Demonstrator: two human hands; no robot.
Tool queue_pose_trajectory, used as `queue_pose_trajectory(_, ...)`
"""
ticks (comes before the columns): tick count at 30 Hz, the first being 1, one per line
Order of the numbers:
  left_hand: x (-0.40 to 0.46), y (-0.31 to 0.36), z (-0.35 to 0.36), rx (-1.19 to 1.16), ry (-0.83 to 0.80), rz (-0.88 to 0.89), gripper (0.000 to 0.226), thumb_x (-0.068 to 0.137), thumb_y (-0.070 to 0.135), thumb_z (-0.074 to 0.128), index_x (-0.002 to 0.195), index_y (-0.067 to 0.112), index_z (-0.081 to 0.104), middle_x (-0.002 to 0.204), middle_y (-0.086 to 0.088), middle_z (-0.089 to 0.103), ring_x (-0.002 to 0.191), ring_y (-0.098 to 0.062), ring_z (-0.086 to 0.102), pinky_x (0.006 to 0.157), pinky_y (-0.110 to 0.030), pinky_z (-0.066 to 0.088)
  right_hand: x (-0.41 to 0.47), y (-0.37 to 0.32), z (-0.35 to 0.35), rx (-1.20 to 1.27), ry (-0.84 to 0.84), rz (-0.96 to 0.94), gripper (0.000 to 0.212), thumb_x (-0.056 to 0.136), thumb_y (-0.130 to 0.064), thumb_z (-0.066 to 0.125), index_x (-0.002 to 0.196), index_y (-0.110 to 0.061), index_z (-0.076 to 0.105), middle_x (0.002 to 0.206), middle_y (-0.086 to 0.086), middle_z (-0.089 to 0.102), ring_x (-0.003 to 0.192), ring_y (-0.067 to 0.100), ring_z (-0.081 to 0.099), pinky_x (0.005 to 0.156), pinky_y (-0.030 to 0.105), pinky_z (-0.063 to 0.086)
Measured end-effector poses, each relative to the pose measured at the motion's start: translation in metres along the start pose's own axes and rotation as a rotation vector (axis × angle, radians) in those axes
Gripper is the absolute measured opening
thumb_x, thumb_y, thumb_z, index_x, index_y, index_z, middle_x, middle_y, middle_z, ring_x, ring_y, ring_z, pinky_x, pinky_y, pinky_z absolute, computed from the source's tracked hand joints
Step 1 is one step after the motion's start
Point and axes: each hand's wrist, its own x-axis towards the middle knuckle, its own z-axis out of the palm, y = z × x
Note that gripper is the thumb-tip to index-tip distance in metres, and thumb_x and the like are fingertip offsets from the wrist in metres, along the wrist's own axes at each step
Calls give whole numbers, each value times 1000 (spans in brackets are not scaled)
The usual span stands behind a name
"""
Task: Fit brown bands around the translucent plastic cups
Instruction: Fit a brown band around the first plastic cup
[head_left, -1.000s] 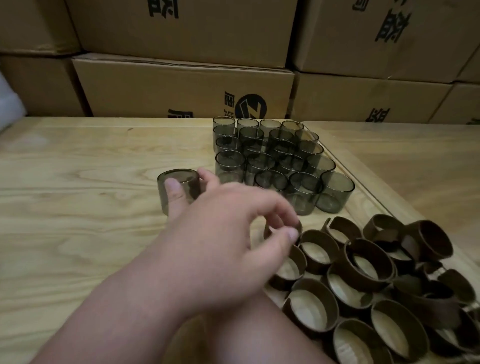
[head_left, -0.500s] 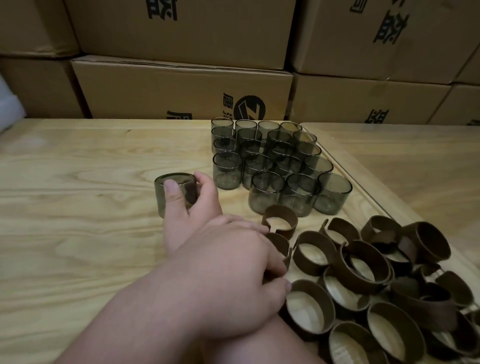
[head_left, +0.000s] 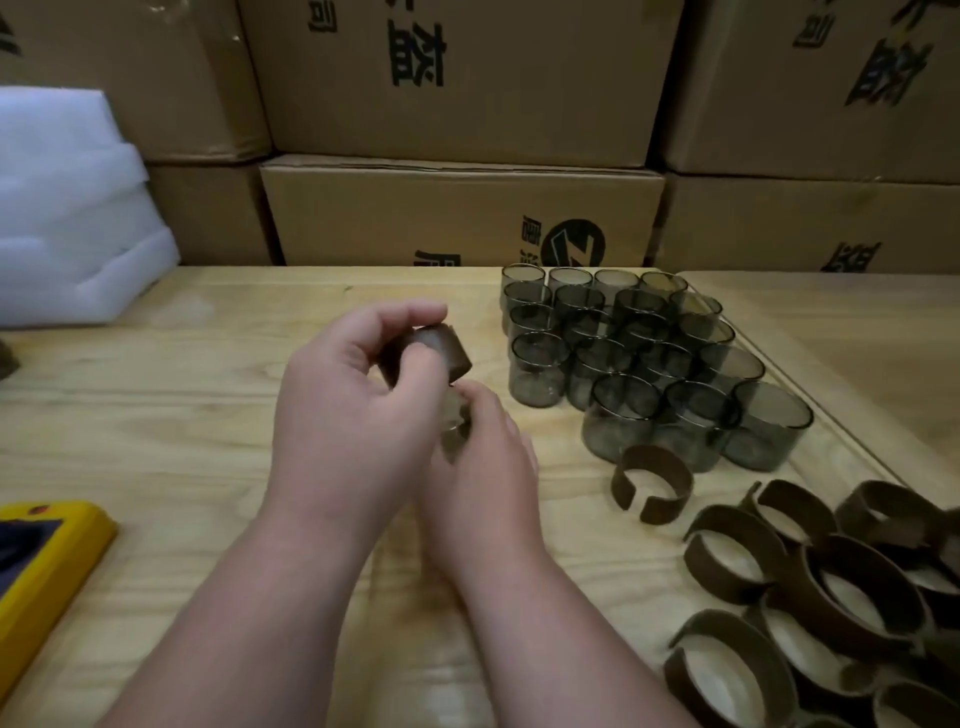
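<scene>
The wooden bench is seen carrying everything, with cardboard boxes stacked behind its far edge and white foam at the far left corner. Toward the far right, a block of bare translucent cups is stood upright in rows, and along the right edge toward the near corner a heap of brown bands is piled, one open band lying apart just in front of the cups. A yellow object is cut off at the near left edge. At mid-bench both hands are raised and met. The left hand is curled over the top, its fingers closed round a brown band; the right hand is tucked beneath and just nearer, its fingers pinched on the translucent cup, of which only a pale sliver is shown. So the band is held above and farther from the body, the cup below and nearer, the two apparently touching. The shared axis appears tilted away toward the far edge, though blur prevents certainty. The fit is judged to depend on band and cup being kept in line, the band being worked down by the left hand while the cup is steadied from below.
</scene>
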Motion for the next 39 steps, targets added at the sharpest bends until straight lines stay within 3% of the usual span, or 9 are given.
queue_pose_trajectory(3, 7, -21, -7, -75, 58, -117, 23, 91, 14, 68, 86, 35, 77, 72, 18, 71, 74, -3, 70, 60, -6, 49, 3, 2, -1, 236, 160, 21, 28, 95, -39, 60, 122, -32, 60, 126, -16, 51, 119, 3, 49, 109, 31, 38)
queue_pose_trajectory(6, 9, -36, -11, -158, 66, -168, 15, 92, 21, 76, 89, 35, 76, 69, 13, 69, 76, -11, 70, 67, -14, 53, 4, 0, -4, 440, 296, 14, 9, 98, -36, 60, 105, -34, 65, 117, -21, 56, 112, -7, 51, 106, 32, 44)
queue_pose_trajectory(9, 10, -40, -13, -257, 26, -176, 21, 91, 19, 76, 95, 40, 75, 75, 15, 69, 83, -10, 70, 78, -25, 56, 5, -1, -9, 564, 317, 18, 19, 93, -43, 53, 105, -38, 66, 117, -15, 65, 114, 10, 61, 101, 46, 51)
queue_pose_trajectory(12, 8, -39, -12, -407, -15, -201, 26, 90, 10, 73, 106, 30, 71, 74, 13, 70, 71, -4, 68, 66, -18, 54, 5, -2, -9, 625, 255, -2, 29, 91, -46, 52, 114, -37, 68, 121, -12, 69, 121, 10, 62, 105, 45, 50)
queue_pose_trajectory(19, 1, -42, -10, -445, -77, -204, 32, 84, 6, 70, 107, 27, 70, 83, 2, 69, 77, -12, 65, 71, -24, 56, 2, -5, -12, 578, 99, -108, 40, 84, -51, 64, 119, -33, 70, 118, -13, 70, 118, 1, 62, 106, 33, 50)
queue_pose_trajectory(25, 0, -45, -9, -311, -109, -104, 22, 87, 21, 78, 106, 29, 70, 91, 12, 77, 90, -11, 74, 74, -21, 58, 2, -2, -19, 596, -8, -229, 43, 84, -24, 77, 126, -29, 67, 119, -16, 71, 117, 2, 64, 100, 23, 52)
queue_pose_trajectory(29, -5, -49, -6, -219, -93, -77, 23, 81, 31, 72, 104, 33, 70, 107, 12, 75, 105, -16, 73, 94, -43, 59, 2, 3, -18, 567, 69, -230, 28, 87, -13, 76, 105, -32, 69, 105, -18, 73, 108, 4, 67, 90, 20, 53)
queue_pose_trajectory(32, -7, -54, -1, -270, -74, -99, 25, 79, 29, 73, 103, 31, 70, 103, 7, 75, 98, -10, 73, 90, -35, 61, 1, 6, -16, 549, 122, -219, 33, 85, -8, 74, 99, -36, 67, 103, -21, 71, 106, 2, 66, 87, 11, 48)
queue_pose_trajectory(39, -11, -72, 9, -331, -26, -210, 32, 86, 6, 81, 106, 28, 67, 108, 10, 74, 106, -5, 71, 95, -26, 56, -1, 8, -15, 444, 145, -129, 28, 83, -18, 61, 100, -41, 63, 129, -25, 53, 129, -4, 48, 107, 17, 39)
